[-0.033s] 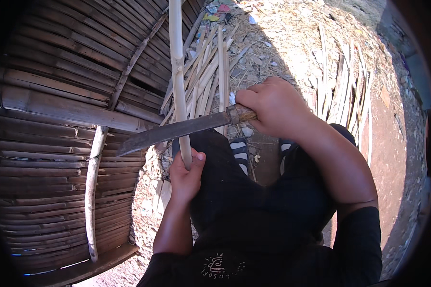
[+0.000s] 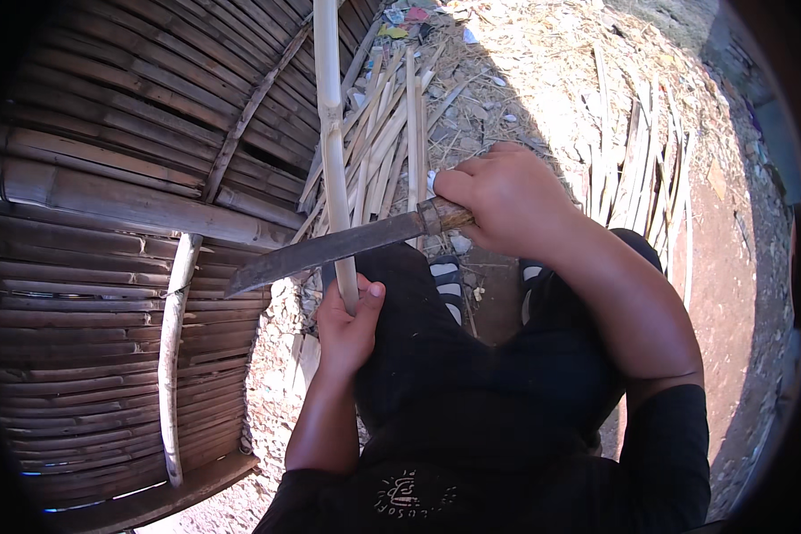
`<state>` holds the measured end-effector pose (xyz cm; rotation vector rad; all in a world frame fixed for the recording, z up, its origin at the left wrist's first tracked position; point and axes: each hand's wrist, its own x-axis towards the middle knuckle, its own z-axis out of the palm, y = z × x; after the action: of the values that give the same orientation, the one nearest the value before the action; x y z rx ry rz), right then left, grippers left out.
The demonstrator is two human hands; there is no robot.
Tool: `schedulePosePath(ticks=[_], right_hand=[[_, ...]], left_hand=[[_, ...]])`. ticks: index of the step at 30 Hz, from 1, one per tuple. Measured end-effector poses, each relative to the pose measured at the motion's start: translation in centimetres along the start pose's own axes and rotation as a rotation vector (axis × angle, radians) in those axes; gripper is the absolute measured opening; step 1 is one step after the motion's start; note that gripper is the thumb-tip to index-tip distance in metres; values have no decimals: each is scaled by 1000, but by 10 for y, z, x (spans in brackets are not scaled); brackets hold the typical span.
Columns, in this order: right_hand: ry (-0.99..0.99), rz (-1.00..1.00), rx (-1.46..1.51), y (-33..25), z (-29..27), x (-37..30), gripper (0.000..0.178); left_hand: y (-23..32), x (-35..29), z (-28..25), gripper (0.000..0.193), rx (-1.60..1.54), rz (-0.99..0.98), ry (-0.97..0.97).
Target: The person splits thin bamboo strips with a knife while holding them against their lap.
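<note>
My left hand [image 2: 348, 326] is closed around the near end of a long pale bamboo strip [image 2: 334, 169], which runs away from me past the top of the view. In my right hand [image 2: 518, 198] is a machete [image 2: 338, 246], gripped by its wooden handle. The dark blade points left and lies across the strip a little beyond my left hand, hiding a short piece of it. Whether the edge bites into the bamboo I cannot tell.
A wall of bamboo slats [image 2: 107, 178] rises close on my left. Beyond my knees lies a heap of split bamboo strips [image 2: 387, 133]. More strips [image 2: 636, 169] are on the ground at the right. Shavings and bits of litter cover the ground ahead.
The machete's blade has shifted very slightly right and toward me. Both hands keep their grips in almost the same places.
</note>
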<state>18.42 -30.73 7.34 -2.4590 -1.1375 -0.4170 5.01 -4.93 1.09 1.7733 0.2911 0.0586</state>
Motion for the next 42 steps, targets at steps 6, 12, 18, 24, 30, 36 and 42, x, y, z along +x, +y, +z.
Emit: schedulePosePath(ticks=[6, 12, 18, 24, 30, 36, 42], right_hand=[[20, 165, -115, 25, 0, 16, 21], [66, 172, -164, 52, 3, 4, 21], [-79, -27, -121, 29, 14, 0, 20], [112, 415, -4, 64, -4, -5, 27], [-3, 165, -96, 52, 6, -6, 23], [-47, 83, -106, 33, 6, -1, 17], [115, 378, -45, 66, -7, -8, 28]], left_hand=[[-6, 8, 4, 21, 107, 107, -45], [0, 10, 2, 24, 232, 55, -74], [-6, 10, 0, 29, 186, 64, -116], [-11, 12, -3, 33, 144, 93, -113], [-6, 12, -1, 33, 180, 83, -108], [-7, 10, -3, 32, 205, 74, -131], [-6, 13, -2, 31, 259, 86, -154]])
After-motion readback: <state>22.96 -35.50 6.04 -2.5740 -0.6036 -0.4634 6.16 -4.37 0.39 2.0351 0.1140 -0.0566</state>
